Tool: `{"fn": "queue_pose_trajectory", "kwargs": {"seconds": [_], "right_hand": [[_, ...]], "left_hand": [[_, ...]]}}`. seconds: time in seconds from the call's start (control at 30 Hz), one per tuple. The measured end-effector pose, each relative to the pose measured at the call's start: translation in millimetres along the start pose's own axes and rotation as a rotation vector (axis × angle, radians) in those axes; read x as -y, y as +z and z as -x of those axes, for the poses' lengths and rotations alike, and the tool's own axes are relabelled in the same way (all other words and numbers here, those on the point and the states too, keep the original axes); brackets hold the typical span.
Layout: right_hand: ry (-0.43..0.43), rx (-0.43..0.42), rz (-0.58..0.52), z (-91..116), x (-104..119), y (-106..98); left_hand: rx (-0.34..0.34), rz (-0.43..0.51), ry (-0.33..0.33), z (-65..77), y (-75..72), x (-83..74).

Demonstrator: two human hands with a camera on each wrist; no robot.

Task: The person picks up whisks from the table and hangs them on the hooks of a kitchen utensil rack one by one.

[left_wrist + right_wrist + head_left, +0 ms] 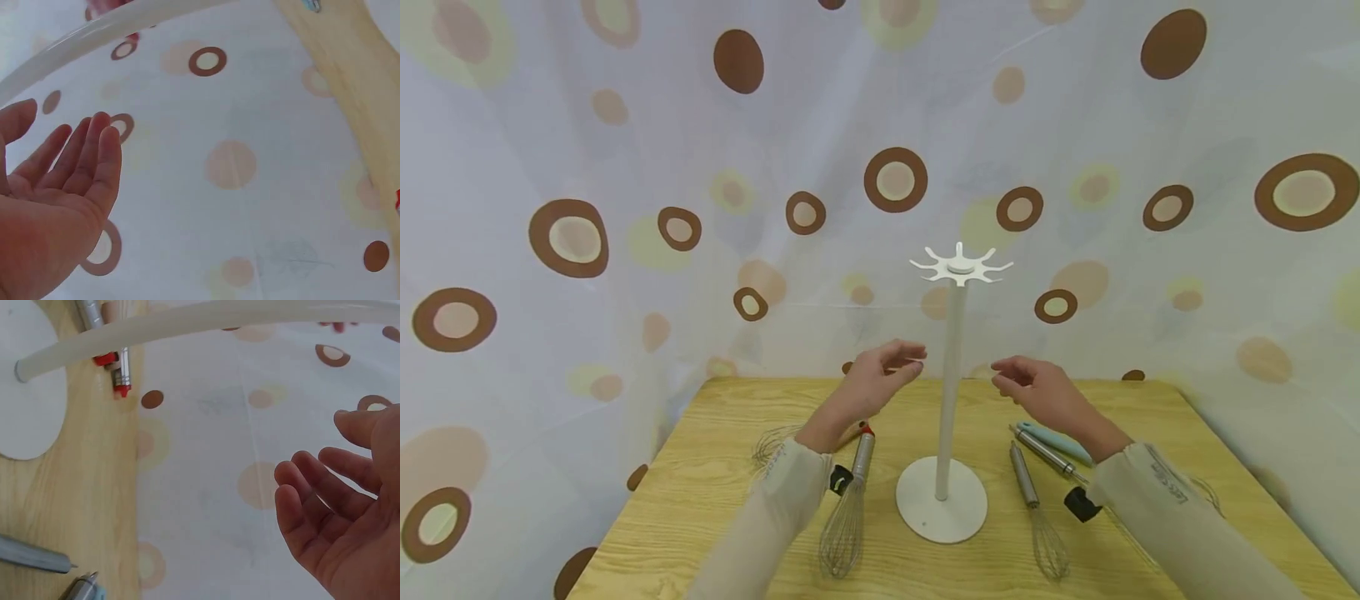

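Observation:
A white utensil stand (951, 375) with a round base and a ring of hooks on top rises upright from the table. To the left of its pole, my left hand (880, 379) hovers in the air with loosely bent fingers and nothing in them. My right hand (1041, 390) mirrors it on the other side, also holding nothing. In the left wrist view the palm of the left hand (69, 181) faces up toward the pole (106, 31). The right wrist view shows the right hand (344, 500) below the pole (187, 328), fingers apart from it.
On the wooden table (730, 400), a whisk (844, 525) lies left of the base, with more wires of another whisk (771, 446) behind the left forearm. Right of the base lie a small whisk (1037, 517), a metal handle (1045, 450) and a light blue handle (1060, 440). A patterned curtain (820, 108) hangs behind.

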State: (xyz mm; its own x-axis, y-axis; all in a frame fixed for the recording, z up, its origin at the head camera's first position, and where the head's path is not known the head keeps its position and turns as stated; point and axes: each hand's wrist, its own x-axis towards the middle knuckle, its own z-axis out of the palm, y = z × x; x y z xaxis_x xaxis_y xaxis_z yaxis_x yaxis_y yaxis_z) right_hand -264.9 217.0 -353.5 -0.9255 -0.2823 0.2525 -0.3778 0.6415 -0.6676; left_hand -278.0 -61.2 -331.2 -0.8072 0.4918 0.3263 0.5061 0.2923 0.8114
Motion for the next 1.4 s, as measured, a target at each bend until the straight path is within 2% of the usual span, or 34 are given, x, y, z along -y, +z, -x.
{"fn": "queue_pose_trajectory", "kwargs": {"seconds": [0.13, 0.23, 0.4, 0.57, 0.83, 1.1, 1.23, 1.4], "right_hand": [[0.039, 0.039, 0.049, 7, -23, 5], [0.066, 0.067, 0.083, 11, -41, 10], [0.136, 0.127, 0.115, 19, -66, 19], [0.178, 0.173, 0.122, 25, -81, 24], [0.211, 0.223, 0.153, 33, -96, 31], [0.29, 0.319, 0.032, 42, -112, 43], [0.303, 0.35, 0.009, 45, -116, 49], [0.292, 0.353, 0.032, 46, -116, 55]], "left_hand": [[-0.127, 0.053, 0.066, -9.9, -13.3, -23.1], [-0.21, 0.127, 0.126, -17.9, -19.5, -39.3], [-0.284, 0.212, 0.213, -28.4, -25.3, -57.6], [-0.32, 0.251, 0.248, -35.3, -26.9, -68.8], [-0.355, 0.274, 0.28, -40.3, -27.4, -76.1], [-0.356, 0.298, 0.284, -42.2, -26.5, -82.0], [-0.367, 0.311, 0.279, -44.1, -25.4, -82.3], [-0.394, 0.334, 0.288, -46.0, -22.2, -82.0]]}}
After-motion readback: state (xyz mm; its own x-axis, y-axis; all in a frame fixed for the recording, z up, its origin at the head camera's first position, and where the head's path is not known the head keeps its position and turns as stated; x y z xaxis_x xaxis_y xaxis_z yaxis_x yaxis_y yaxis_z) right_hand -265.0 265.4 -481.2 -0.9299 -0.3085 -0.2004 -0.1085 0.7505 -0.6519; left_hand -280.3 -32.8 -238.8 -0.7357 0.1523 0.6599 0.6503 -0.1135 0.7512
